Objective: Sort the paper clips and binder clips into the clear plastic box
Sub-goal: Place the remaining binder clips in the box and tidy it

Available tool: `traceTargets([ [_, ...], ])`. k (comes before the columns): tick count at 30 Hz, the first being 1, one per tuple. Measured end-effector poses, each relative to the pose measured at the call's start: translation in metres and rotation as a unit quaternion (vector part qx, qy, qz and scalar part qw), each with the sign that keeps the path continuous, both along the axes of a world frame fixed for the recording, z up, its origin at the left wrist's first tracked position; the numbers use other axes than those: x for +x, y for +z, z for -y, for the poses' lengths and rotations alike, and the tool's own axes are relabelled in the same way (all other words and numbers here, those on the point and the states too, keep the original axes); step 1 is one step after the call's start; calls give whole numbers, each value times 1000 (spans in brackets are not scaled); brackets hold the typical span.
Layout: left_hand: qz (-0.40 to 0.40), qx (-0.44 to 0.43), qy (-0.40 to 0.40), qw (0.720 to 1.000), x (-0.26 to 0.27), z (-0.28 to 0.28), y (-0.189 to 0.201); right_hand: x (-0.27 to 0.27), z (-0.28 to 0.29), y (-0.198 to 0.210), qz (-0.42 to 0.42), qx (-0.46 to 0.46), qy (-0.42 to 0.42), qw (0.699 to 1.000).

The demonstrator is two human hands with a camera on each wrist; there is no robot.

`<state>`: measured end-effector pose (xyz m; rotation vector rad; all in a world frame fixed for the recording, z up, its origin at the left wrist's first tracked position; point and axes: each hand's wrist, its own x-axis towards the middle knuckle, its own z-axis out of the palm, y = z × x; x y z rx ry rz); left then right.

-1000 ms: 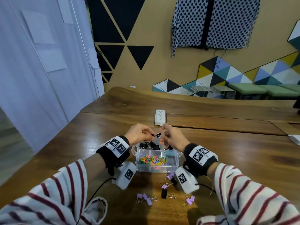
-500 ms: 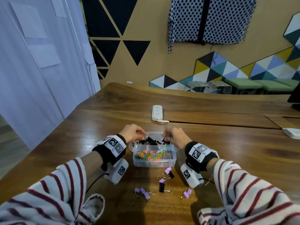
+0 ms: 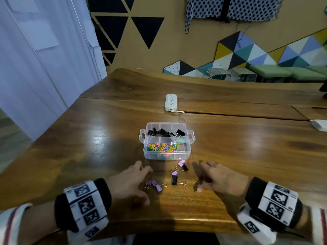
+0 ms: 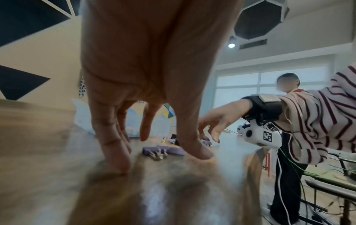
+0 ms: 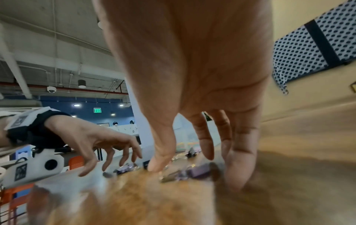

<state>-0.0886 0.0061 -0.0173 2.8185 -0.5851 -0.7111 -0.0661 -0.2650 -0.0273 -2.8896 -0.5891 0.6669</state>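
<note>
The clear plastic box [image 3: 187, 152] stands mid-table, with black binder clips [image 3: 166, 133] in its back compartment and coloured paper clips [image 3: 162, 147] in the front one. Loose binder clips lie in front of it: a purple pair [image 3: 154, 185], a black one [image 3: 174, 180] and a purple and black cluster [image 3: 182, 165]. My left hand [image 3: 144, 184] hovers open, thumb and fingers either side of the purple pair [image 4: 163, 150]. Thumb and fingers of my open right hand [image 3: 199, 177] straddle another purple clip [image 5: 200, 171], mostly hidden under the palm in the head view.
A white power strip [image 3: 170, 102] lies beyond the box, and a white object [image 3: 318, 125] sits at the table's right edge. The near table edge [image 3: 168, 227] runs just behind my wrists. Another person [image 4: 287, 85] stands to the right.
Both hands have left the box's back compartment, where they held a black clip, and come back toward me. They now hold nothing and hang over the loose clips.
</note>
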Motion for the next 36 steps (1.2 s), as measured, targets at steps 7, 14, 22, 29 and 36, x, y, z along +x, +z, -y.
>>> traceTargets([
  [7,35,-61,-7,998,9,28,-15,-1,-22,-3,-1,96,9,995],
  [14,41,-60,-30,997,17,25,-18,2,-19,-13,-2,125,-3,992],
  [22,52,-54,-43,996,15,27,-17,-9,-21,-10,49,103,12,993],
  [29,33,-61,-58,996,19,27,-14,7,-21,-12,-42,194,-50,979],
  [36,37,-159,18,986,62,12,24,2,-21,-13,16,130,13,991],
])
